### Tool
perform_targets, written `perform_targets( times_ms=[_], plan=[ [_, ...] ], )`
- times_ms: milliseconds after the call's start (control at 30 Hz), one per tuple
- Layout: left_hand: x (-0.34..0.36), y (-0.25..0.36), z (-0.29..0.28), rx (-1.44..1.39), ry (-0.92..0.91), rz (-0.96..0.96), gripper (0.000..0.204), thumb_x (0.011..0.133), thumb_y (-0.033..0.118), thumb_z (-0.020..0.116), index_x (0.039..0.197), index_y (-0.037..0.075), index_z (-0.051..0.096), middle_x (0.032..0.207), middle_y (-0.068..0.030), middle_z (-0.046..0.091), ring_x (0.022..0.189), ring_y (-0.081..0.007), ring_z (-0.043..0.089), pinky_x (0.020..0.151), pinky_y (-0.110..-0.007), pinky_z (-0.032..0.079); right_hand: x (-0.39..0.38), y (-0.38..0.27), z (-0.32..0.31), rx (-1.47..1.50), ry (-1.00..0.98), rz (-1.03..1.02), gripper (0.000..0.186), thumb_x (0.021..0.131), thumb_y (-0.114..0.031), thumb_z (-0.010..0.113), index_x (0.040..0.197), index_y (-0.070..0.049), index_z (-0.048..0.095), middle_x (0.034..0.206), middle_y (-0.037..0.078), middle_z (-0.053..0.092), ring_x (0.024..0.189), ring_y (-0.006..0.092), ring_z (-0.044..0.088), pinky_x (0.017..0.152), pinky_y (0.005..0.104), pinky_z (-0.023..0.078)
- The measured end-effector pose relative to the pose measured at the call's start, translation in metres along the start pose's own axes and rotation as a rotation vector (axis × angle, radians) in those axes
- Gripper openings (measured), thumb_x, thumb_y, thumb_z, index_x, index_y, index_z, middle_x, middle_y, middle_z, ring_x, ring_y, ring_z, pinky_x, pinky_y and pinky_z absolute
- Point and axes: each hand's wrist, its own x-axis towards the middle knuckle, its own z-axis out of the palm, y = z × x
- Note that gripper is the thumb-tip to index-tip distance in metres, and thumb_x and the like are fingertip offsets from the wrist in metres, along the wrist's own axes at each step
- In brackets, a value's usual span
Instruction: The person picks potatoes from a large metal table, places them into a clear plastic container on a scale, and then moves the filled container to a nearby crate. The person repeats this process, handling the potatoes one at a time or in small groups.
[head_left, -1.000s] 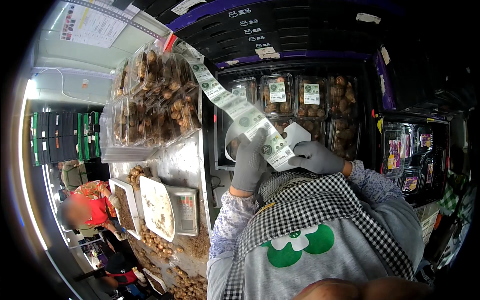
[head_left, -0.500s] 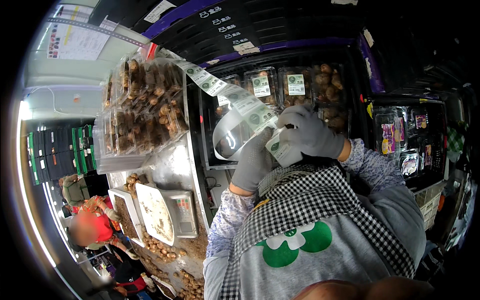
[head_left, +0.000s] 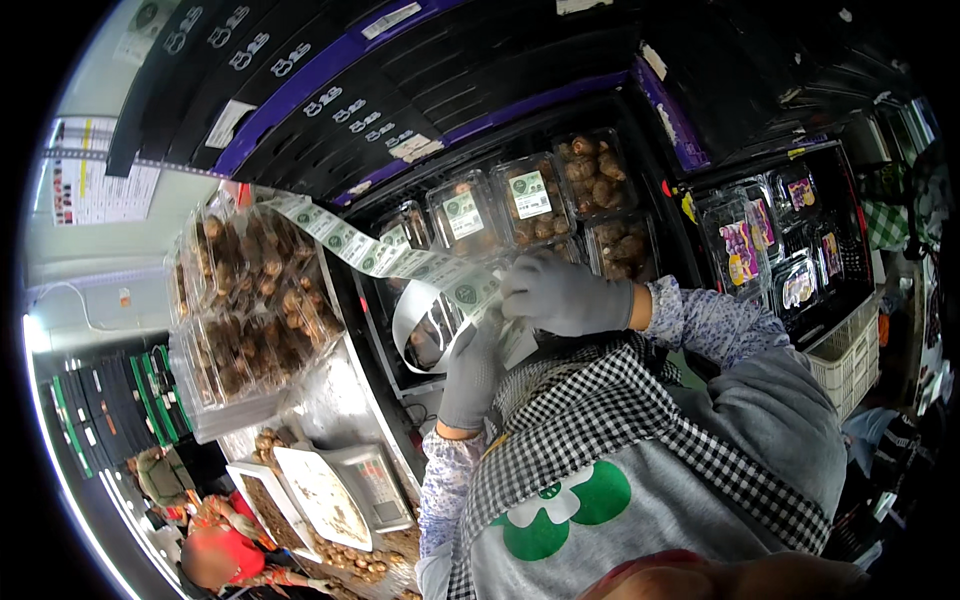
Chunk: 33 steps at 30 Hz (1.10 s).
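Observation:
A long strip of white and green labels [head_left: 405, 262] runs from the stacked packs at left to my hands. My left hand [head_left: 470, 378], in a grey glove, is closed on the strip near its end. My right hand [head_left: 568, 296], gloved too, pinches at the strip just beside the left; its fingertips are partly hidden. White backing curls in a loop left of my hands. Behind them, a black crate [head_left: 385, 190] holds clear plastic boxes of brown, taro-like tubers. Labels sit on several, such as a labelled box [head_left: 530, 203]; an unlabelled box [head_left: 594, 175] stands at its right.
Stacked tuber boxes [head_left: 250, 300] stand on a metal table at left, near a white scale [head_left: 370, 490] and loose tubers. Black crates [head_left: 480, 70] rise at the back. Another crate [head_left: 845, 165] with purple-labelled packs is at right, above a white basket [head_left: 845, 350]. A co-worker in red [head_left: 235, 550] is lower left.
The view has turned, so the crates and packs sit tilted and farther left. Both hands remain at the label strip, and my right hand has come lower relative to the crate.

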Motion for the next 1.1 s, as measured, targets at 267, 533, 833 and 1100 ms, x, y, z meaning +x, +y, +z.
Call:
perform_targets(
  times_ms=[267, 533, 833, 1100],
  plan=[
    [0.009, -0.008, 0.015, -0.106, 0.109, -0.061, 0.038, 0.086, -0.002, 0.063, 0.124, -0.002, 0.058, 0.111, -0.0169, 0.068, 0.103, -0.0264, 0.068, 0.087, -0.037, 0.055, -0.012, 0.002, 0.011, -0.026, 0.107, -0.019, 0.011, 0.079, -0.015, 0.067, 0.088, -0.009, 0.064, 0.103, 0.005, 0.057, 0.099, 0.0237, 0.052, 0.088, 0.0355, 0.044],
    [0.02, 0.02, 0.01, 0.16, -0.048, 0.002, 0.052, 0.078, -0.002, 0.055, 0.131, -0.002, 0.056, 0.115, -0.0171, 0.065, 0.101, -0.0369, 0.063, 0.086, -0.041, 0.054, -0.01, 0.004, -0.02, -0.023, 0.031, 0.05, 0.029, 0.083, -0.016, 0.068, 0.111, -0.008, 0.064, 0.111, 0.006, 0.056, 0.104, 0.0242, 0.051, 0.093, 0.0387, 0.044],
    [0.018, -0.005, 0.038, -0.677, 0.094, -0.275, 0.03, 0.082, 0.008, 0.062, 0.11, -0.004, 0.062, 0.091, -0.0231, 0.067, 0.081, -0.0369, 0.067, 0.07, -0.039, 0.053, -0.032, 0.011, 0.017, -0.18, -0.031, 0.078, 0.017, 0.083, -0.023, 0.058, 0.092, -0.011, 0.063, 0.104, 0.005, 0.055, 0.106, 0.0227, 0.054, 0.081, 0.0385, 0.051],
    [0.03, 0.022, 0.03, 0.003, 0.019, -0.056, 0.031, 0.084, 0.009, 0.067, 0.113, -0.002, 0.063, 0.09, -0.0182, 0.071, 0.078, -0.023, 0.069, 0.066, -0.033, 0.053, -0.038, 0.003, 0.013, -0.205, 0.166, 0.1, 0.02, 0.086, -0.026, 0.059, 0.088, -0.006, 0.063, 0.103, 0.006, 0.055, 0.1, 0.0222, 0.054, 0.072, 0.0348, 0.055]
  ],
)
